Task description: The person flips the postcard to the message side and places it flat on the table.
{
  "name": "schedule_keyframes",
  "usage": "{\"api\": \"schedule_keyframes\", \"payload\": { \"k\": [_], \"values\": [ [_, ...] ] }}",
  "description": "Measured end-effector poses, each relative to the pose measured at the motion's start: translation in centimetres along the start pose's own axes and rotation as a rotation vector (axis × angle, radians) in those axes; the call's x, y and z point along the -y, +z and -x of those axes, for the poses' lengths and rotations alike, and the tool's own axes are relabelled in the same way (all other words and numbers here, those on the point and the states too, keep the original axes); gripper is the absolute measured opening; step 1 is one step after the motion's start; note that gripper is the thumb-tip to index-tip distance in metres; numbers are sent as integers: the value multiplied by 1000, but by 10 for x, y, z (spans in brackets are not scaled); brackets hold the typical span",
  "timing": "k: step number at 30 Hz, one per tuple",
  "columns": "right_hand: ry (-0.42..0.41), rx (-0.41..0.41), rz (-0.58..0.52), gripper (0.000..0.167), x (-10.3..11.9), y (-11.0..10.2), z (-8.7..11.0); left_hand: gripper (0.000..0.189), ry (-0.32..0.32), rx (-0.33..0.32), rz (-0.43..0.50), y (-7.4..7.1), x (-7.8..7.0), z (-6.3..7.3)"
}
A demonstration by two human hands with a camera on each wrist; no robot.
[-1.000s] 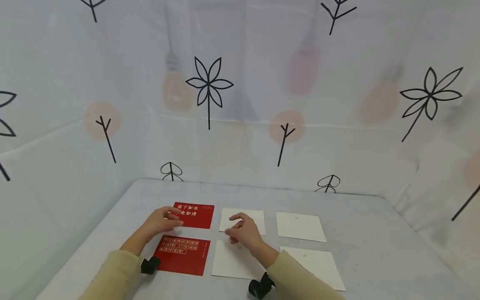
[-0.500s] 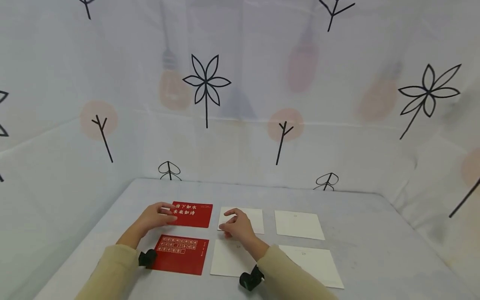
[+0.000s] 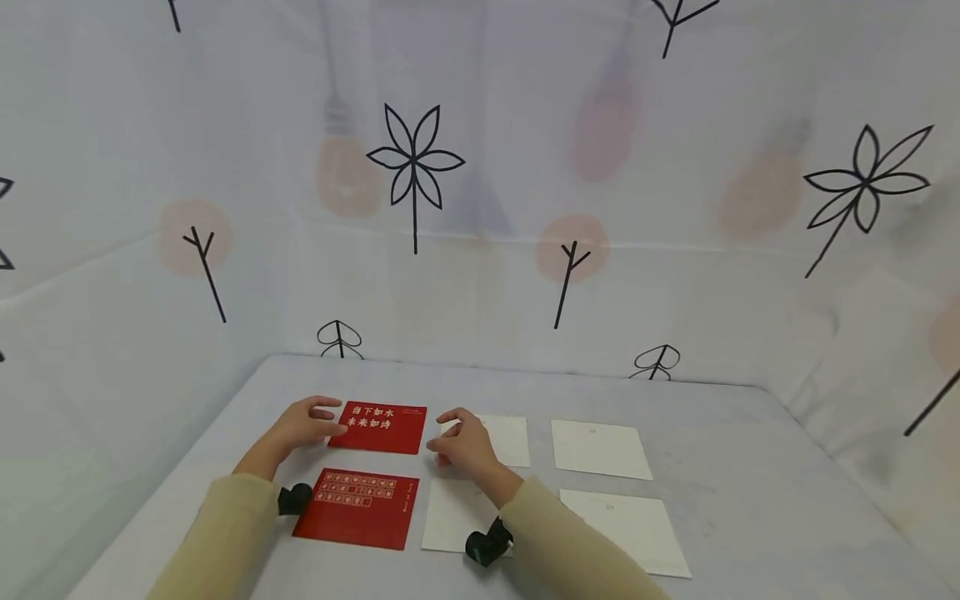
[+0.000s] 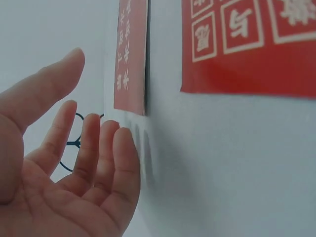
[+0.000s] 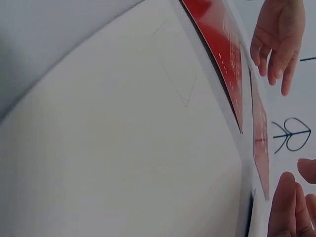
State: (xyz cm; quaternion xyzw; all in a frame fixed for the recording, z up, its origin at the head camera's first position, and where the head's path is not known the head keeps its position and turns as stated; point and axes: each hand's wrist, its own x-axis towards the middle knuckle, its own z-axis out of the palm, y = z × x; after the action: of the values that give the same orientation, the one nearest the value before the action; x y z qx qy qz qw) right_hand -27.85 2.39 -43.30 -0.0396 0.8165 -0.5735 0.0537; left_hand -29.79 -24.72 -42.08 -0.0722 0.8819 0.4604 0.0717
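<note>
The far red card [image 3: 384, 440], printed with white characters, lies flat at the back left of the table. At its left edge my left hand [image 3: 298, 427] hovers, thumb apart from the relaxed fingers; the left wrist view shows the palm with nothing in it. My right hand [image 3: 467, 446] hangs past the card's right edge, over the left part of the far middle white card [image 3: 510, 442], its fingers loosely bent around a bare gap. Nearer me lies a second red card [image 3: 356, 527] with rows of boxed characters. The near middle white card [image 5: 123, 123] fills much of the right wrist view.
Two more white cards lie to the right, the far one [image 3: 602, 452] and the near one [image 3: 637, 533]. All the cards form two rows on a white-covered table [image 3: 750, 500]. A white patterned curtain [image 3: 480, 292] rises behind it. Each wrist carries a small black camera [image 3: 487, 543].
My left hand has shifted left, off the far red card to its left edge. My right hand has moved left and farther away, closer to that card. The cards lie as before.
</note>
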Motion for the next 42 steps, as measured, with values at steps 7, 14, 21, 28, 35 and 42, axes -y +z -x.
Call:
{"api": "schedule_keyframes", "payload": {
  "k": [7, 14, 21, 28, 35, 42],
  "values": [
    [22, -7, 5, 36, 0, 6, -12, 70, 1, 82, -19, -5, 2, -8],
    [44, -4, 9, 38, -3, 9, -24, 81, -31, 179, -65, -9, 2, -16],
    [42, 27, 54, 45, -4, 14, -37, 89, -102, 272, -89, -14, -8, -19],
    [48, 62, 125, 59, 0, 22, -46, 90, -165, 278, -154, -13, -21, -20],
    [75, 87, 154, 68, 1, 24, -48, 88, -223, 279, -129, -10, -30, -19],
    [75, 106, 189, 75, 2, 25, -48, 90, -213, 274, -139, -11, -27, -21]
  ]
}}
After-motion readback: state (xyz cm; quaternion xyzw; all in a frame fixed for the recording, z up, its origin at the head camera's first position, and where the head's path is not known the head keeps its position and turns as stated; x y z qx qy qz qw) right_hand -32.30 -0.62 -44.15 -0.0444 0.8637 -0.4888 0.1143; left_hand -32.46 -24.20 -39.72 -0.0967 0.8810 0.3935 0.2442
